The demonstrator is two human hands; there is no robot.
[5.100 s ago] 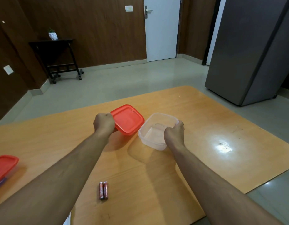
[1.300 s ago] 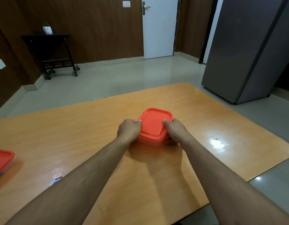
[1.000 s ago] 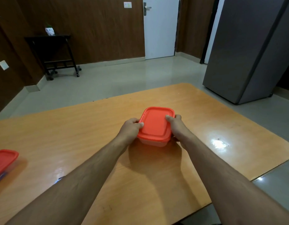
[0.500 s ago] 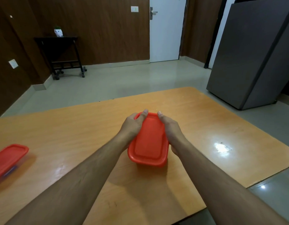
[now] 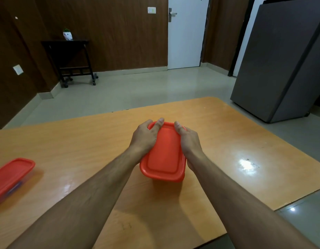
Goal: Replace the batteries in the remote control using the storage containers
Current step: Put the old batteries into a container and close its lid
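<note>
Our left hand (image 5: 144, 139) and right hand (image 5: 188, 141) clasp the red-lidded container (image 5: 162, 153) from either side, fingers curled over its far end, holding it near the middle of the bench (image 5: 83, 141). Whether it rests on the wood or sits just above it, we cannot tell. To seat the lid well, we judge it best to press evenly along both long edges, then the corners. A second red-lidded container (image 5: 11, 175) lies at the left edge.
</note>
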